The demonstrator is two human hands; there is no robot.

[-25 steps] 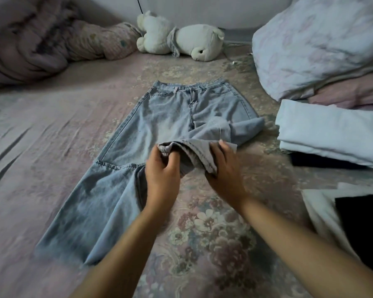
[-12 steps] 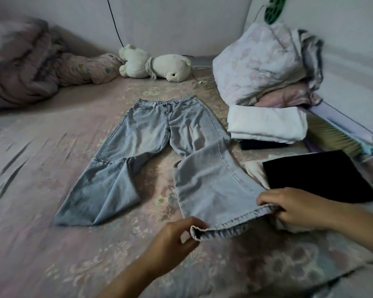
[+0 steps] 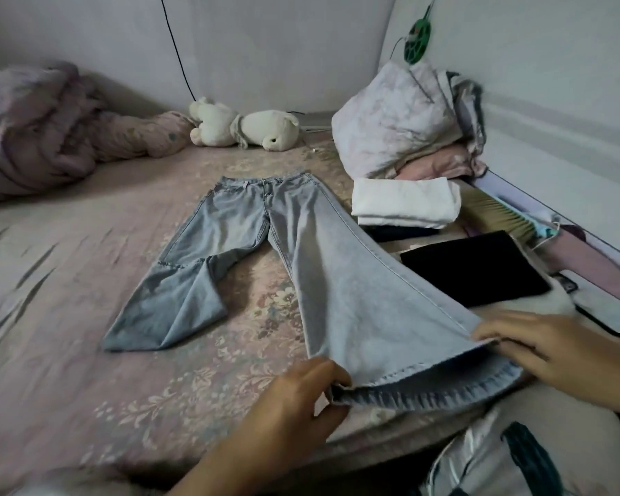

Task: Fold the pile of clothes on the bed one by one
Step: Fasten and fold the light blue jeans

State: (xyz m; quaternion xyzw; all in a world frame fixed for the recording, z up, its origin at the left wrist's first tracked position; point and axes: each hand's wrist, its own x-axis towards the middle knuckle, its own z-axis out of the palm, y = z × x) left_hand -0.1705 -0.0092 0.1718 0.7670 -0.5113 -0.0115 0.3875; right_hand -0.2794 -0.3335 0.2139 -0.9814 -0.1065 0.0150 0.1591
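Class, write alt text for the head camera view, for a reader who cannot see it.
Two hands hold the hem of one leg of light blue jeans spread on a floral bed: left hand and right hand grip opposite corners. Folded clothes lie to the right, a stuffed toy by the wall.

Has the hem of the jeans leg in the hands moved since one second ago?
Yes. The hem was beside the jeans' seat; now it is pulled out straight, away from the waistband, toward the person.

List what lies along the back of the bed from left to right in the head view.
Crumpled quilt → stuffed toy → bundled bedding → green hanger on the wall.
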